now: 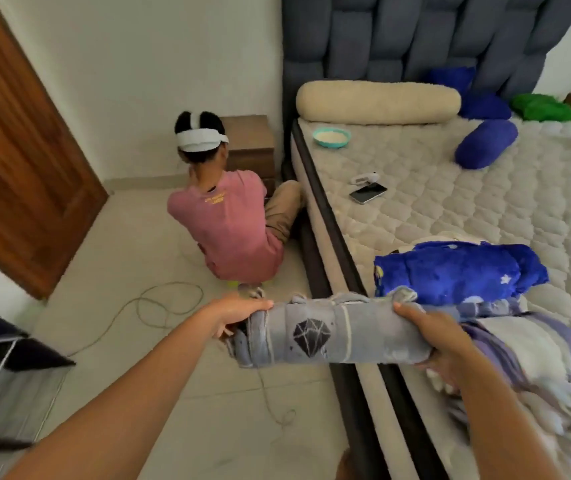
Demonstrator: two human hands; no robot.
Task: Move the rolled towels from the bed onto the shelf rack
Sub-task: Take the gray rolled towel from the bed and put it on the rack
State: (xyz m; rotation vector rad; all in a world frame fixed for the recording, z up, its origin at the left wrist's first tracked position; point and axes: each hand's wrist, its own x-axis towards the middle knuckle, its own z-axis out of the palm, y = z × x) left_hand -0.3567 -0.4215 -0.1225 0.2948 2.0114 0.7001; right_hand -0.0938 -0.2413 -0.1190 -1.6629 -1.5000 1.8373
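I hold a rolled grey towel (325, 336) with a black diamond print, level over the bed's edge. My left hand (235, 315) grips its left end and my right hand (429, 336) grips its right end. A rolled blue star-print towel (457, 270) lies on the mattress (485, 202) just behind it. A pale purple and white rolled towel (526, 348) lies under my right forearm. More rolled towels, dark blue (486, 143) and green (543, 107), rest near the headboard. The wire shelf rack (3, 368) is at the lower left edge.
A person in a pink shirt (232, 220) sits on the floor beside the bed, facing away. A cable (159, 306) loops across the tiles. A phone (367, 192), a teal bowl (331, 137) and a cream bolster (377, 102) lie on the mattress. A wooden door (17, 143) stands left.
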